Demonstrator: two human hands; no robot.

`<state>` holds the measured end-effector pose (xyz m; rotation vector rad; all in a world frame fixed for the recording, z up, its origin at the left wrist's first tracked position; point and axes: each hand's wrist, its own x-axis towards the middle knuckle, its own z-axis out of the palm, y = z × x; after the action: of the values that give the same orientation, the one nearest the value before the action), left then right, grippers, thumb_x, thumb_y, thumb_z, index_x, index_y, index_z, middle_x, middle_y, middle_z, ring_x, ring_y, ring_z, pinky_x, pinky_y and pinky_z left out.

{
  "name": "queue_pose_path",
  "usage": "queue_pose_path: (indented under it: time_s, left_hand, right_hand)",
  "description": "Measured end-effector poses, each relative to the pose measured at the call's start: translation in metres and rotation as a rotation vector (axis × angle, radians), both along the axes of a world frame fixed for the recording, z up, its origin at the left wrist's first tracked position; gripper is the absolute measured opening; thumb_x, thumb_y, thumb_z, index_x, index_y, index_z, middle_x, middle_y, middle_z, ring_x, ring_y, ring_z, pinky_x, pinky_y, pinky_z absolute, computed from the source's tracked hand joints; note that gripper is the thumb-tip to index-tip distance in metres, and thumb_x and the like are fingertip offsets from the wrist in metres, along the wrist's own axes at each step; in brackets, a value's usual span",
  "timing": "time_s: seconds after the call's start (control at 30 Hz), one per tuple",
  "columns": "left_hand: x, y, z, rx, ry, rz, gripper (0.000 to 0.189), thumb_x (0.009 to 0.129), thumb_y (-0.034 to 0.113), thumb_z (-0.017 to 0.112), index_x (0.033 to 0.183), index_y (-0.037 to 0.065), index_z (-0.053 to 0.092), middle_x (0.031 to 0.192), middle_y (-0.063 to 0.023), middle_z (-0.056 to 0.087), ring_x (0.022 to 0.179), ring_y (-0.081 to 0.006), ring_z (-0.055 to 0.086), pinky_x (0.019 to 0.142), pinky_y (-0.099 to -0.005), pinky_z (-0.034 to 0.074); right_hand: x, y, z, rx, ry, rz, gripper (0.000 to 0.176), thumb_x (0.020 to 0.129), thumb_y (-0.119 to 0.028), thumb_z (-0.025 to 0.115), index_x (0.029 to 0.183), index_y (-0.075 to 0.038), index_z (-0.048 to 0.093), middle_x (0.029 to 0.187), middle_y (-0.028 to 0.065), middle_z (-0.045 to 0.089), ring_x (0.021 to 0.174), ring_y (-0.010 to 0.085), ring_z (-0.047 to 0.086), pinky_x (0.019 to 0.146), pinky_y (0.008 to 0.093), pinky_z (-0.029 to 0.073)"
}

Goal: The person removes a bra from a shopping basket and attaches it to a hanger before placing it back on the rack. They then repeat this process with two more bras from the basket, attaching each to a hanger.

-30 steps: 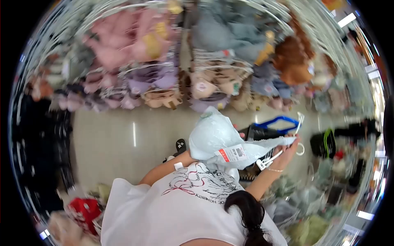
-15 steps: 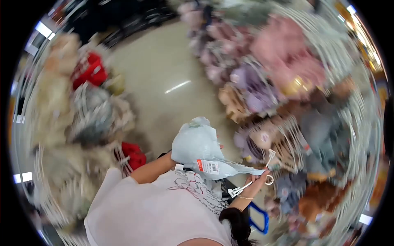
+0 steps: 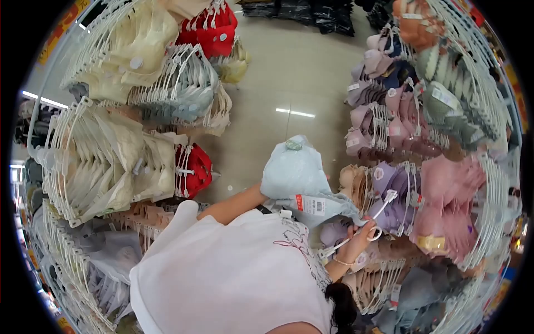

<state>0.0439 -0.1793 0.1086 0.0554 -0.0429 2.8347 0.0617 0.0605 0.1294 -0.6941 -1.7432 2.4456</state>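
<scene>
A light blue bra [image 3: 292, 167] with a red-and-white barcode price tag [image 3: 311, 205] is held up in front of my body. My left hand goes behind its cup and supports it; most of that hand is hidden, with only a bit of fingertip at the cup's far edge. At the bra's right end, my right hand [image 3: 362, 236] is closed around a white plastic hanger [image 3: 381, 207] and the bra's narrow end. The hanger's ring hook and a clip end stick out past my fingers.
Racks of bras on white hangers stand on both sides: cream bras [image 3: 105, 156] and red bras [image 3: 194, 167] left, pink bras [image 3: 448, 206] and purple bras [image 3: 389, 183] right. Dark packaged goods [image 3: 300, 18] lie at the far end of the tiled aisle [image 3: 272, 72].
My view has turned, and the racks now look sharper. The bra and both hands appear further right and slightly higher in view. My hold on the bra and hanger looks the same.
</scene>
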Motion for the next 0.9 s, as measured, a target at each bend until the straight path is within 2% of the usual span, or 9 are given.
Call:
queue_pose_path:
  time_s: [0.1,0.2,0.37,0.43,0.5,0.67,0.7,0.77,0.9]
  left_hand:
    - [-0.015,-0.019,-0.002,0.036,0.018,0.061,0.054,0.084,0.042,0.035,0.126,0.01,0.026,0.129,-0.0133,0.028,0.12,-0.0359,0.025,0.097,-0.0509,0.023]
    - [-0.017,-0.036,-0.005,0.035,0.003,0.155,0.054,0.083,0.042,0.035,0.126,0.01,0.027,0.129,-0.0133,0.029,0.119,-0.036,0.025,0.097,-0.051,0.023]
    - [-0.002,-0.045,-0.015,-0.031,-0.113,0.454,0.054,0.083,0.042,0.034,0.124,0.008,0.029,0.126,-0.0146,0.032,0.118,-0.0356,0.028,0.096,-0.0484,0.026]
    - [0.007,-0.044,-0.015,-0.047,-0.155,0.596,0.054,0.083,0.042,0.033,0.123,0.007,0.031,0.125,-0.0152,0.034,0.117,-0.0354,0.03,0.096,-0.0473,0.027]
    - [0.015,-0.04,-0.017,-0.048,-0.188,0.757,0.054,0.083,0.043,0.032,0.123,0.006,0.032,0.124,-0.0157,0.035,0.116,-0.0352,0.031,0.096,-0.0463,0.029]
    - [0.031,-0.007,-0.023,-0.059,-0.241,1.208,0.053,0.083,0.042,0.037,0.122,0.006,0.034,0.123,-0.0154,0.036,0.117,-0.0348,0.031,0.098,-0.0453,0.025]
    - [0.034,0.007,-0.022,-0.055,-0.255,1.302,0.053,0.083,0.042,0.037,0.122,0.006,0.034,0.123,-0.0154,0.036,0.117,-0.0348,0.031,0.098,-0.0452,0.025]
    - [0.038,0.037,-0.022,-0.037,-0.296,1.486,0.054,0.083,0.043,0.037,0.122,0.005,0.034,0.123,-0.0155,0.036,0.116,-0.0347,0.031,0.098,-0.0449,0.025]
    - [0.036,0.1,-0.029,0.017,-0.426,1.784,0.055,0.083,0.044,0.036,0.122,0.005,0.034,0.123,-0.0157,0.036,0.116,-0.0345,0.031,0.098,-0.0444,0.025]
  right_hand:
    - [-0.04,-0.009,-0.002,0.027,0.042,0.089,0.027,0.087,-0.032,0.042,0.084,-0.005,0.044,0.068,0.0009,0.041,0.052,0.0044,0.035,0.037,0.0148,0.024]
    - [-0.08,-0.028,-0.003,-0.004,0.086,0.28,0.026,0.087,-0.03,0.042,0.084,-0.004,0.043,0.073,0.0019,0.042,0.052,0.0044,0.036,0.036,0.0138,0.025]
    - [-0.145,-0.066,-0.01,-0.109,0.097,0.521,0.018,0.088,-0.023,0.042,0.082,-0.006,0.045,0.075,0.0019,0.045,0.05,0.0047,0.036,0.036,0.0143,0.023]
    - [-0.172,-0.082,-0.015,-0.078,0.078,0.61,0.025,0.085,-0.03,0.045,0.083,-0.005,0.046,0.077,0.0026,0.046,0.052,0.0047,0.038,0.037,0.0151,0.025]
    - [-0.198,-0.102,-0.013,-0.089,0.059,0.776,0.025,0.085,-0.031,0.047,0.083,-0.006,0.046,0.077,0.0023,0.046,0.053,0.0049,0.038,0.037,0.0157,0.025]
    - [-0.243,-0.161,-0.01,-0.033,0.054,1.193,0.025,0.085,-0.031,0.045,0.085,-0.006,0.046,0.077,0.0021,0.044,0.051,0.0044,0.036,0.036,0.0141,0.025]
    - [-0.246,-0.171,-0.008,0.021,0.063,1.264,0.025,0.086,-0.03,0.045,0.085,-0.005,0.045,0.077,0.002,0.042,0.051,0.0042,0.035,0.036,0.0137,0.025]
    - [-0.252,-0.19,-0.008,-0.045,0.067,1.439,0.024,0.087,-0.029,0.043,0.085,-0.005,0.044,0.075,0.0016,0.041,0.05,0.0038,0.034,0.034,0.014,0.025]
    - [-0.242,-0.212,-0.014,-0.018,0.039,1.711,0.028,0.084,-0.034,0.046,0.083,-0.006,0.045,0.074,0.0009,0.042,0.05,0.0032,0.033,0.037,0.0145,0.025]
